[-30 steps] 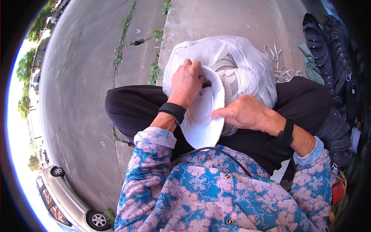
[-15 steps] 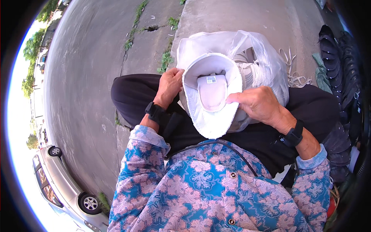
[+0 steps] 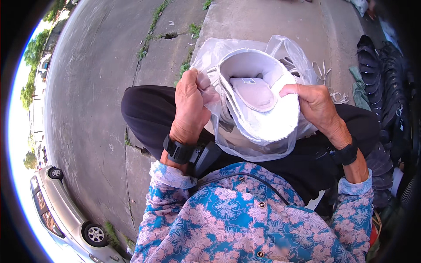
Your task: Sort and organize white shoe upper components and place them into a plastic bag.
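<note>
A white shoe upper, with a padded tongue and a small label inside, is tilted above my lap. My right hand has its right edge pinched between thumb and fingers. The clear plastic bag lies around and beneath the upper, and my left hand is closed on the bag's left rim. More white uppers show through the film, partly covered; how many is unclear. White laces trail out on the right of the bag. My crossed legs in dark trousers are below.
Stacked black shoe uppers stand along the right, with a green cloth or bag beside them. Concrete pavement with cracks and weeds lies ahead. A silver car is parked at the lower left.
The upper has moved right and turned. My left hand has gone from beside the upper's left edge to the bag's rim, and the bag now reaches lower around the upper.
</note>
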The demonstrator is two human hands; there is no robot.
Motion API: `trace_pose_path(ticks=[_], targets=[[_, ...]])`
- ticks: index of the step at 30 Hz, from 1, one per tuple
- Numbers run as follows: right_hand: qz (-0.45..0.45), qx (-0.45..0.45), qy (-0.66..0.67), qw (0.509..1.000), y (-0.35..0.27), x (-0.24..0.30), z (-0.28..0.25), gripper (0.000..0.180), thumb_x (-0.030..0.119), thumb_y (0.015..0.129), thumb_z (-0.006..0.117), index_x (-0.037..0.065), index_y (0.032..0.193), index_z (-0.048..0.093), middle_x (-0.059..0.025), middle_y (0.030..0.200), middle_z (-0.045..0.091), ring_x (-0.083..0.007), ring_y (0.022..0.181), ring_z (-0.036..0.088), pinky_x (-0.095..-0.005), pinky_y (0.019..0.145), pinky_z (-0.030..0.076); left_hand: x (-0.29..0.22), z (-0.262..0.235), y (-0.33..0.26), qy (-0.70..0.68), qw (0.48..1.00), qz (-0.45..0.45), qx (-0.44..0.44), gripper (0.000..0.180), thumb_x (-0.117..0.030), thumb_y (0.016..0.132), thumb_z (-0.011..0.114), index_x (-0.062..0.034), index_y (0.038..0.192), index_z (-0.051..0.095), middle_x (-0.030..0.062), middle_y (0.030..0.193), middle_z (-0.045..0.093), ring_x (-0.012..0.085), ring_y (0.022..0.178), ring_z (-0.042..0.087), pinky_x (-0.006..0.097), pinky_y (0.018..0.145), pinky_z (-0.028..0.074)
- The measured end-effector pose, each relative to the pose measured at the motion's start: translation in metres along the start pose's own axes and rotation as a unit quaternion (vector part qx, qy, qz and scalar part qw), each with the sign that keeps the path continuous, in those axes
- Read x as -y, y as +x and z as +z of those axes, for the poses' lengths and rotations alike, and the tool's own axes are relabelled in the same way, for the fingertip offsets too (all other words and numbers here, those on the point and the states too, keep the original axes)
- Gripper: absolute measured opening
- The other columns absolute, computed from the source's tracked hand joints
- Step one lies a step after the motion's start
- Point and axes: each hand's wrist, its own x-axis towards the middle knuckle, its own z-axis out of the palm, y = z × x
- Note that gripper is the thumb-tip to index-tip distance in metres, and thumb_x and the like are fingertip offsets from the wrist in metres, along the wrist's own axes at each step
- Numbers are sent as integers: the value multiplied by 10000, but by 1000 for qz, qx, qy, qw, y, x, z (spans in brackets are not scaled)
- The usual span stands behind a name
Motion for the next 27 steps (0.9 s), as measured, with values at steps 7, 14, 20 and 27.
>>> trace_pose_path(ticks=[7, 14, 20, 27], targets=[[-32, 75, -21, 996, 9, 7, 13, 154, 85, 782, 679, 151, 921, 676, -93, 731, 678, -258, 663, 678, -327, 584, 541, 0, -6, -10, 48, 990, -47, 120, 315, -278, 974, 448, -134, 697, 406, -70, 602, 326, 41, 494, 301, 226, 425, 227], [36, 22, 8, 999, 34, -13, 9, 132, 24, 839, 616, 66, 957, 658, -138, 797, 682, -257, 736, 688, -322, 657, 534, -7, 0, 8, 361, 918, 108, 125, 208, -230, 948, 510, -46, 851, 523, 5, 756, 514, 77, 654, 455, 235, 582, 395], [98, 8, 31, 995, 40, -13, 2, 103, 131, 863, 615, 96, 937, 676, -116, 817, 687, -278, 773, 677, -351, 686, 530, -27, 54, -24, 533, 588, 506, 337, 633, -412, 757, 692, 5, 1198, 513, 196, 1134, 523, 364, 1082, 491, 447, 906, 417], [110, -71, 14, 991, 27, -18, -27, 170, 190, 876, 618, 73, 998, 600, -157, 738, 651, -314, 724, 659, -374, 621, 495, 1, 80, -24, 580, 546, 473, 376, 485, -147, 734, 731, -40, 1179, 571, 156, 1079, 622, 327, 958, 621, 405, 848, 490]])
